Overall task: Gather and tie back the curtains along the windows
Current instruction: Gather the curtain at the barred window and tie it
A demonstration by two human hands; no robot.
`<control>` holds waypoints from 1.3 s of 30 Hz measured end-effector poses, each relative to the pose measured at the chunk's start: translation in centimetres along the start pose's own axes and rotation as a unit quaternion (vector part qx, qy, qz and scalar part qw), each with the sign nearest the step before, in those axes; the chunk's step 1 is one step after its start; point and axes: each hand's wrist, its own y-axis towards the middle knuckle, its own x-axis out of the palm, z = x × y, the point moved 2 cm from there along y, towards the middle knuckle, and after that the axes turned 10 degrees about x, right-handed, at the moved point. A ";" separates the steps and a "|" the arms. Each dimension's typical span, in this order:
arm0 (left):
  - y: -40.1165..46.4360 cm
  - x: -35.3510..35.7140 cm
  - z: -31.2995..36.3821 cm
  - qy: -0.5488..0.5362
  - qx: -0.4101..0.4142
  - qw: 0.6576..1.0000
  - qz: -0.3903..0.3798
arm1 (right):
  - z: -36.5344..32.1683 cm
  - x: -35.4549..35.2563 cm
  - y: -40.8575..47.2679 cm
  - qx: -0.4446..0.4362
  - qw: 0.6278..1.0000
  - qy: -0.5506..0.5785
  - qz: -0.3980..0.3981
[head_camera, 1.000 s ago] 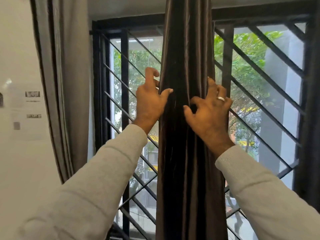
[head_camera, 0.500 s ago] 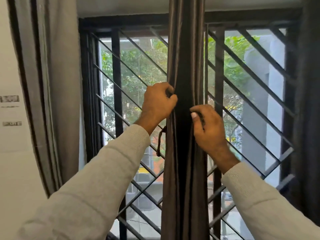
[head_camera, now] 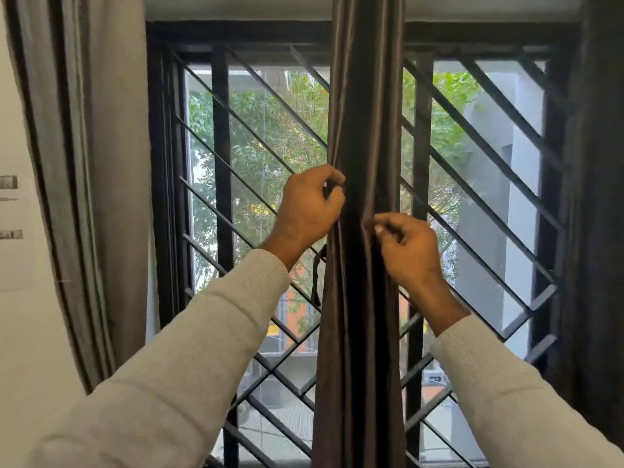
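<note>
Dark brown satin curtain [head_camera: 363,113], gathered into a narrow bundle of vertical folds, hangs down the middle of the black metal window grille [head_camera: 256,130] with its diagonal bars. At the bundle's left edge the left hand [head_camera: 309,209] has its fingers curled tight, pinching a thin dark tie cord [head_camera: 316,275] whose loose end dangles below the wrist, just beside the curtain. At the bundle's right edge, slightly lower, the right hand [head_camera: 407,246] has its fingers curled with thumb and forefinger pinched against the fabric; whether cord or only cloth lies in that pinch I cannot tell. Both arms wear light grey knit sleeves [head_camera: 209,332]. Left of the grille hangs a pale grey curtain [head_camera: 101,163], and further left, on the white wall [head_camera: 23,332], sit small grey labels [head_camera: 9,182] too blurred to read. Right of the grille another dark curtain [head_camera: 597,197] hangs at the frame's edge. No containers show.
</note>
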 end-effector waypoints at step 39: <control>-2.9 1.9 1.2 -0.027 -0.017 0.999 -0.009 | 5.8 -1.6 -3.6 -0.006 0.991 -0.030 0.133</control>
